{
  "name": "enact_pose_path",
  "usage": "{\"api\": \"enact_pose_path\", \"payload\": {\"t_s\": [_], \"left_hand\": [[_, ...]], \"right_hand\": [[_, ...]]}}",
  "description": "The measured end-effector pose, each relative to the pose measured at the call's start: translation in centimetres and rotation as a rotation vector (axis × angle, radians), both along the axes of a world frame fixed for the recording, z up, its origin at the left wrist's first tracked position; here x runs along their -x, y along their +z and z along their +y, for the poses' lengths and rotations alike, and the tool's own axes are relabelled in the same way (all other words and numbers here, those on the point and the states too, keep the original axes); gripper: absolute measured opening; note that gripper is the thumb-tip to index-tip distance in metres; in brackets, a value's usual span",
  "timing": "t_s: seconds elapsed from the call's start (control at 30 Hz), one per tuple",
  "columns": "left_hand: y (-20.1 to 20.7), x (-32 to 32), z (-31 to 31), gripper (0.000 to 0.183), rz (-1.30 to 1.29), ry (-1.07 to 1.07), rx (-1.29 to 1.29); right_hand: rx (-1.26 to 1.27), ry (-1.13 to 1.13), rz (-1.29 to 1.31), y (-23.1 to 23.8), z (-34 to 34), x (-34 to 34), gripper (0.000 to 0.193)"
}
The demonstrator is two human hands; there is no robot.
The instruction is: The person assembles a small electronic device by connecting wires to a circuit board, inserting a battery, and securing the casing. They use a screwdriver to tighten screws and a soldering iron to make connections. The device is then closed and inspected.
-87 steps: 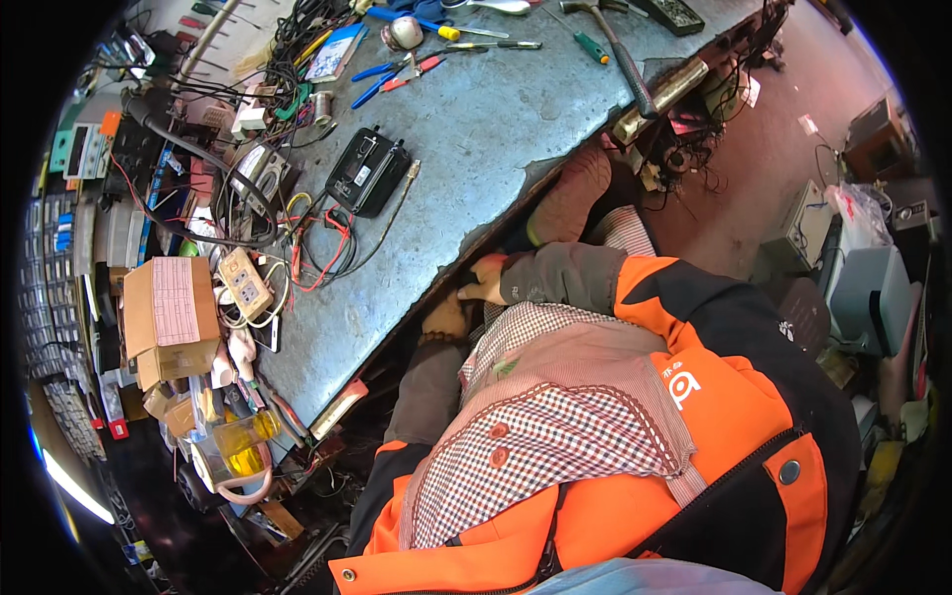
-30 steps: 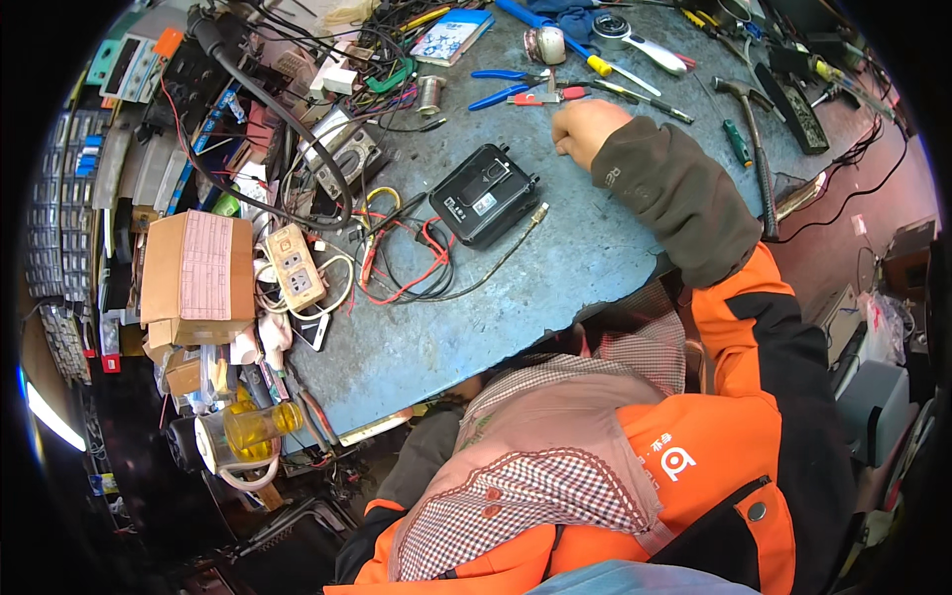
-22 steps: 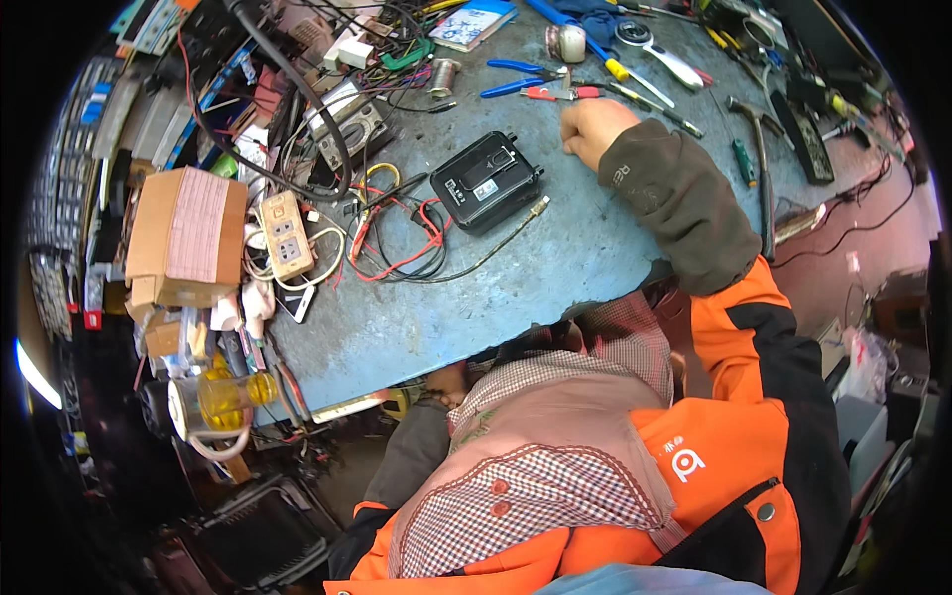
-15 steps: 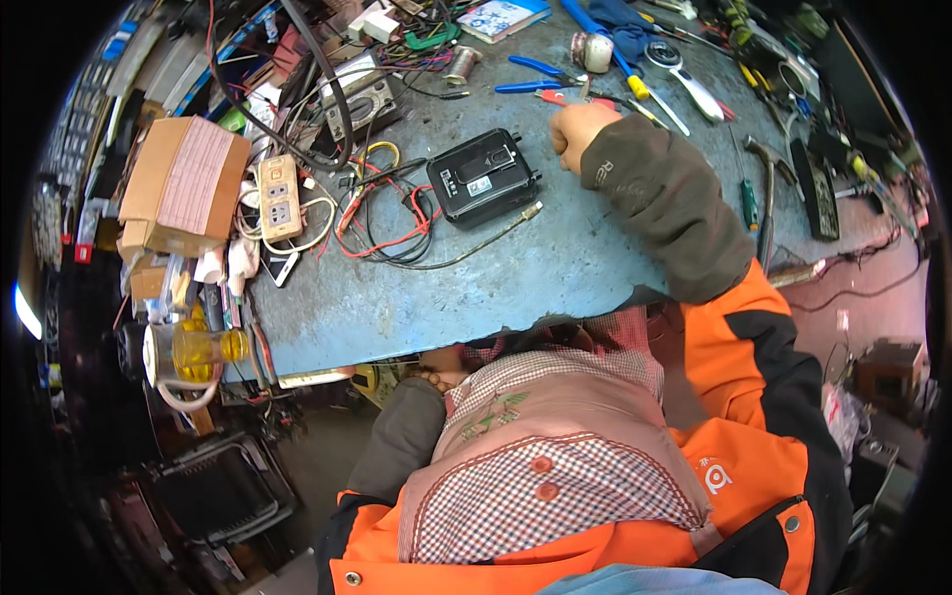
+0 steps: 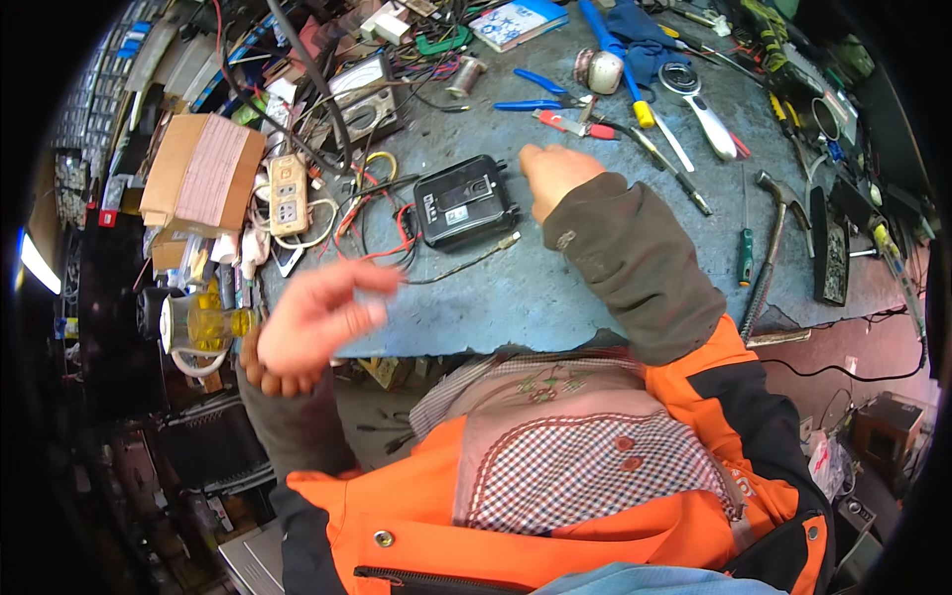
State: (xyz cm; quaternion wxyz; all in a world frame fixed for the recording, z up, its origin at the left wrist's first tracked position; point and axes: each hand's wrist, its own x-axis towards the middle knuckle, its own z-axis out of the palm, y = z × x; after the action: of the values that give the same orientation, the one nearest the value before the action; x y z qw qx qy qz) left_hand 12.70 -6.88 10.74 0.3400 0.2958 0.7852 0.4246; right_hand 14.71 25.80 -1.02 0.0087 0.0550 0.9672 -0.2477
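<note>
My left hand (image 5: 322,322) is raised over the front left of the blue workbench (image 5: 446,317), its fingers apart and partly blurred; nothing shows in it. A bracelet of brown beads (image 5: 278,380) circles that wrist. My right hand (image 5: 562,178) is just right of a black plastic case (image 5: 466,203), fingers curled and pressed together; whatever they may hold is hidden. The case lies with its lid down, and red and black leads (image 5: 405,223) run beside it. Beyond my right hand lie a red-handled tool (image 5: 575,124) and blue-handled pliers (image 5: 535,94).
At left stand a cardboard box (image 5: 203,174), a cream power strip (image 5: 289,193) and a jar of yellow liquid (image 5: 213,322). An analog meter (image 5: 369,107) and a solder spool (image 5: 464,76) are behind. On the right lie a hammer (image 5: 769,248), a screwdriver (image 5: 745,256) and a magnifier (image 5: 694,104).
My left hand has risen from below the bench edge to above the bench top. My right hand has come nearer and left, away from the red-handled tool. The view has shifted slightly.
</note>
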Motion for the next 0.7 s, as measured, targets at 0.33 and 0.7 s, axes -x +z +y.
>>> {"api": "enact_pose_path", "payload": {"t_s": [0.33,0.7], "left_hand": [[-10.9,16.8,10.1,0.095,1.077,0.43,0.304],[-8.0,23.9,9.1,0.124,0.866,0.659,0.469]], "right_hand": [[0.178,0.117,0.217,-2.7,3.3,0.1,0.031],[0.166,0.068,0.201,-1.4,4.0,-0.9,0.02]]}}
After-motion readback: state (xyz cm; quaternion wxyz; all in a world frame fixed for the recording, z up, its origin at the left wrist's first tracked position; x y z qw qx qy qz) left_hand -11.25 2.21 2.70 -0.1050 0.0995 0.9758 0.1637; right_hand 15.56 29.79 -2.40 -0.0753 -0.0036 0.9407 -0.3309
